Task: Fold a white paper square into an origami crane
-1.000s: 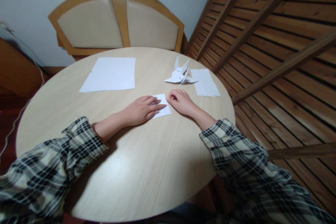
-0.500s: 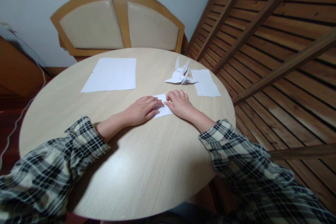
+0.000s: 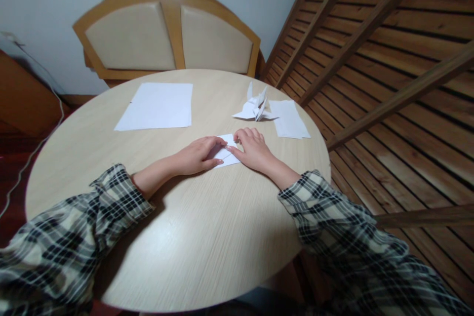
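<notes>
A small folded sheet of white paper [image 3: 230, 157] lies on the round wooden table, partly covered by both hands. My left hand [image 3: 196, 155] holds its left side, with the fingertips at the upper part and the thumb lower on the sheet, a gap between them. From the right, my right hand [image 3: 252, 149] grips the paper with curled fingers, its thumb reaching across the fold toward the left fingertips. Just beyond the hands stand white origami cranes [image 3: 255, 106], close together; I cannot tell how many.
At the table's back left lies a stack of white paper [image 3: 157, 105]. Smaller white sheets [image 3: 291, 119] rest at the right, beside the cranes. A padded chair back [image 3: 172, 34] rises behind the round table [image 3: 207, 237], and a slatted wooden wall [image 3: 392, 69] runs along the right.
My right thumb has slid left across the paper. The left fingers have drawn up and the gap to the left thumb is wider. The cranes and stacks stay in place.
</notes>
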`<state>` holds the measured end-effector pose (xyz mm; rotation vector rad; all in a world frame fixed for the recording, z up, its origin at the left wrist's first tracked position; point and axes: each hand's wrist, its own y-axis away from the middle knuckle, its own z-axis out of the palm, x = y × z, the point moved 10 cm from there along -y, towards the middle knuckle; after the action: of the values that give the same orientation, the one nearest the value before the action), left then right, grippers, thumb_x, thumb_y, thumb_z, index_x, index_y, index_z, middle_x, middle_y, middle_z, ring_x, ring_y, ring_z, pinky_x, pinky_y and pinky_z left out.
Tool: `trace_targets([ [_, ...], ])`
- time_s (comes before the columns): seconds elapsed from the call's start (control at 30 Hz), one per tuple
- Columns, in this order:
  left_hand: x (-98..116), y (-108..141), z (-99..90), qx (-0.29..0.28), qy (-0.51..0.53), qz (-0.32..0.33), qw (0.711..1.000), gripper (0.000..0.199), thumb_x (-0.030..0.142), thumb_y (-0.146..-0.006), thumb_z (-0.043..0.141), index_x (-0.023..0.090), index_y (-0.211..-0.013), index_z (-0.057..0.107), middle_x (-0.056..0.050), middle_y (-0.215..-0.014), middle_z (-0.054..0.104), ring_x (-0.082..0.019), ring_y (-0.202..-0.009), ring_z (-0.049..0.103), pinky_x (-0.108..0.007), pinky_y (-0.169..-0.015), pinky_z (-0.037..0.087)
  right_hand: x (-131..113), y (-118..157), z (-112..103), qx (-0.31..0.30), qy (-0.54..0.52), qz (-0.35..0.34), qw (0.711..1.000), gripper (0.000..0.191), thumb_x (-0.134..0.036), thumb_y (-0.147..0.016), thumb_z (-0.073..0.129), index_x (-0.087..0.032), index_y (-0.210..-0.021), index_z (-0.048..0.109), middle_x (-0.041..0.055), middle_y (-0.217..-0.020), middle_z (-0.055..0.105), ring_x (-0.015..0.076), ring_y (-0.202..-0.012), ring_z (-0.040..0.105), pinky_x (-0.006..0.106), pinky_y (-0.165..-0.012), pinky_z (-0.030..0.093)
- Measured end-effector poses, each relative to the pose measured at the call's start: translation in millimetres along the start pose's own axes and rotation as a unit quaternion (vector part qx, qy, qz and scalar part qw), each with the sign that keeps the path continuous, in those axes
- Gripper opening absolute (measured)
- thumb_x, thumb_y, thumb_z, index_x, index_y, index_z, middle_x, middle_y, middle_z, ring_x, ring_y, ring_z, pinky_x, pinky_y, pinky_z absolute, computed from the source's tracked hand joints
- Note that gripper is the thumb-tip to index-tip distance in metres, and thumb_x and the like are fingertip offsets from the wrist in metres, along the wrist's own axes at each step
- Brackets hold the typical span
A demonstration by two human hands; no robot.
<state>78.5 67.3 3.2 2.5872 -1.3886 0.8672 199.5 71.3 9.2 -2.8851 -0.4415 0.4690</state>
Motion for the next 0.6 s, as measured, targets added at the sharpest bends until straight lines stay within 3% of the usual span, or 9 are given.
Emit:
trace_targets([
  [0.13,-0.7,-0.2,-0.3,0.006,0.011,-0.006,1.000,0.049,0.046,-0.092,0.058,0.016,-0.130,0.049,-0.019,-0.132,0.062,-0.032,-0.121,0.060,-0.050,-0.105,0.047,-8.6,2.3,0.9,-0.001,0.014,0.001,1.000,0.040,-0.058,-0.091,0.060,-0.021,-0.106,0.056,0.0100,-0.112,0.060,0.0306,-0.110,0.051,0.042,-0.091,0.038],
  [0.33,-0.5,-0.1,-1.1,0.017,0.006,0.003,1.000,0.058,0.043,-0.091,0.061,0.014,-0.138,0.043,-0.022,-0.139,0.058,-0.033,-0.127,0.058,-0.050,-0.107,0.045,-9.2,3.0,2.5,0.000,0.015,0.023,1.000,0.042,-0.057,-0.089,0.063,-0.022,-0.111,0.056,0.0107,-0.115,0.058,0.0314,-0.112,0.050,0.043,-0.093,0.038],
  [0.6,0.8,0.7,-1.2,0.012,0.007,0.001,1.000,0.045,0.042,-0.099,0.050,0.014,-0.134,0.047,-0.019,-0.136,0.061,-0.030,-0.125,0.059,-0.047,-0.107,0.046,-7.0,2.0,2.9,0.004,0.018,0.020,1.000,0.038,-0.056,-0.089,0.062,-0.022,-0.107,0.056,0.0104,-0.111,0.057,0.0311,-0.110,0.050,0.042,-0.091,0.037],
])
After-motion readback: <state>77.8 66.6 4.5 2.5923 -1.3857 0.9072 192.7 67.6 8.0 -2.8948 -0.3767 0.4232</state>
